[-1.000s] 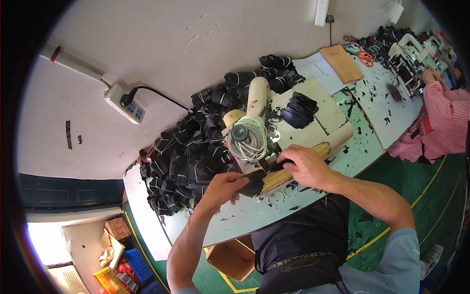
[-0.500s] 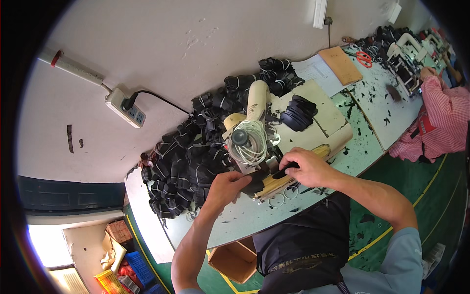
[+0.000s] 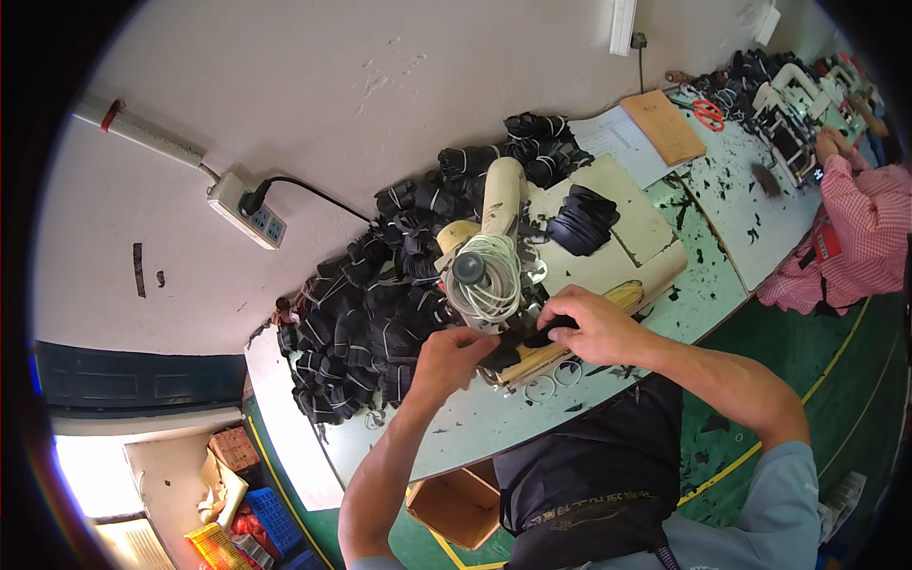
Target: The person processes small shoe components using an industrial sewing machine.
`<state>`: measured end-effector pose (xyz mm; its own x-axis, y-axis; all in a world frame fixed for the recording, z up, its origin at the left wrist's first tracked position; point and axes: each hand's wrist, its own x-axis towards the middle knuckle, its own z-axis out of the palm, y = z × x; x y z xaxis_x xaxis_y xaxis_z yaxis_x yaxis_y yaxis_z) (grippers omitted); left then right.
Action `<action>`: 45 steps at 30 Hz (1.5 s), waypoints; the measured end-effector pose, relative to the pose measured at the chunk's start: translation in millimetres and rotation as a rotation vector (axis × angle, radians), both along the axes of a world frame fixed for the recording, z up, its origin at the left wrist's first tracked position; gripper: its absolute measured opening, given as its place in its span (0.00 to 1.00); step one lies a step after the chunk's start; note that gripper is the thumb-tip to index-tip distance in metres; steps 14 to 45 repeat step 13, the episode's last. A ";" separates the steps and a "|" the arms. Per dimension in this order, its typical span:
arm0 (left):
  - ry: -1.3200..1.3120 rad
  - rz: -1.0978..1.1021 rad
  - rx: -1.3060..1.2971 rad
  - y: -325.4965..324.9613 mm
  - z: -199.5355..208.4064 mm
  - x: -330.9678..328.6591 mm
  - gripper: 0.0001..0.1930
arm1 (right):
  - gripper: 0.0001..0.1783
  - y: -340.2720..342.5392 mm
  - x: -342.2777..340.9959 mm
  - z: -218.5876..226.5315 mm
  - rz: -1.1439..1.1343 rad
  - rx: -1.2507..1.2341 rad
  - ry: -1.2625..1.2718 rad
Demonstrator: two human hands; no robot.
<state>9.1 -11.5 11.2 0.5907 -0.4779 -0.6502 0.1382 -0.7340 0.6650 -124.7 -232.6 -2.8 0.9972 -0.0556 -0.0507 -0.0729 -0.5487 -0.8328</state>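
A cream machine (image 3: 501, 195) with a rounded arm, like a sewing or skiving machine, stands on the bench. Just in front of its head, my left hand (image 3: 450, 363) pinches the left part of a limp black piece (image 3: 503, 352), fabric or leather. My right hand (image 3: 598, 328) has its thumb and fingers closed on a black piece (image 3: 548, 332) at the machine's yellowed front edge. Whether both hands hold one and the same piece, I cannot tell. The machine's working point is hidden behind the fingers. A stack of dark curved pieces (image 3: 582, 221) lies on the machine's flat top.
Tied black bundles (image 3: 356, 318) are heaped left of the machine. A white cord coil (image 3: 494, 277) hangs round its head. White rings (image 3: 554, 381) sit by the bench's front edge. Below stands a cardboard box (image 3: 454, 508). A person in a pink checked top (image 3: 864, 223) works at right.
My left hand has shifted slightly right and up, closer to the machine head, with the black piece. The right hand stays almost in place.
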 end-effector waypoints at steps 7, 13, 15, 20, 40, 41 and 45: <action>0.162 0.102 -0.271 16.3 -9.0 -2.0 0.11 | 0.10 1.4 0.4 -1.9 -0.122 0.076 0.038; 0.050 0.064 -0.043 15.5 -6.8 3.2 0.16 | 0.12 -4.5 -0.3 13.7 0.032 0.090 0.193; 0.050 0.064 -0.043 15.5 -6.8 3.2 0.16 | 0.12 -4.5 -0.3 13.7 0.032 0.090 0.193; 0.050 0.064 -0.043 15.5 -6.8 3.2 0.16 | 0.12 -4.5 -0.3 13.7 0.032 0.090 0.193; 0.050 0.064 -0.043 15.5 -6.8 3.2 0.16 | 0.12 -4.5 -0.3 13.7 0.032 0.090 0.193; 0.050 0.064 -0.043 15.5 -6.8 3.2 0.16 | 0.12 -4.5 -0.3 13.7 0.032 0.090 0.193; 0.050 0.064 -0.043 15.5 -6.8 3.2 0.16 | 0.12 -4.5 -0.3 13.7 0.032 0.090 0.193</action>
